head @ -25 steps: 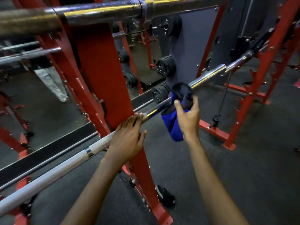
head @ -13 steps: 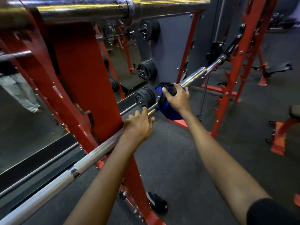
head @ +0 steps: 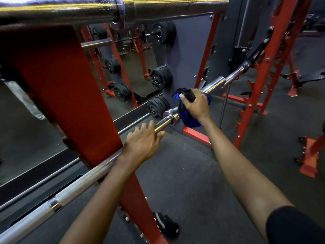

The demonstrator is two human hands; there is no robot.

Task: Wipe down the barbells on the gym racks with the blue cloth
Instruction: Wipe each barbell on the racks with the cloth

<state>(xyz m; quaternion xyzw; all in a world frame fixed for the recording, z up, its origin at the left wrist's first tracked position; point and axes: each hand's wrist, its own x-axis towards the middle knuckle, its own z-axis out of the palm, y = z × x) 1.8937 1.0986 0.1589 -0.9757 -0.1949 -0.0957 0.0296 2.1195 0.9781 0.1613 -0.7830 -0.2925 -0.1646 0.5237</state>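
Observation:
A chrome barbell (head: 73, 187) runs from the lower left up to the right across a red rack upright (head: 70, 103). My left hand (head: 143, 140) grips its shaft just short of the collar. My right hand (head: 195, 104) wraps the blue cloth (head: 190, 120) around the sleeve just past the collar, with part of the cloth hanging below. The bare sleeve end (head: 214, 84) shines beyond my hand. A second barbell (head: 105, 9) crosses the top of the view, close to the camera.
Black weight plates (head: 161, 77) hang on pegs of a grey panel behind the bar. A mirror (head: 22, 138) fills the left wall. Another red rack (head: 260, 81) stands to the right, a small red stand (head: 309, 155) at far right. A shoe (head: 167, 226) shows on the dark rubber floor.
My right hand with the cloth has slid outward along the sleeve, away from the collar. My left hand has shifted along the shaft toward the collar. The view has swung to the left.

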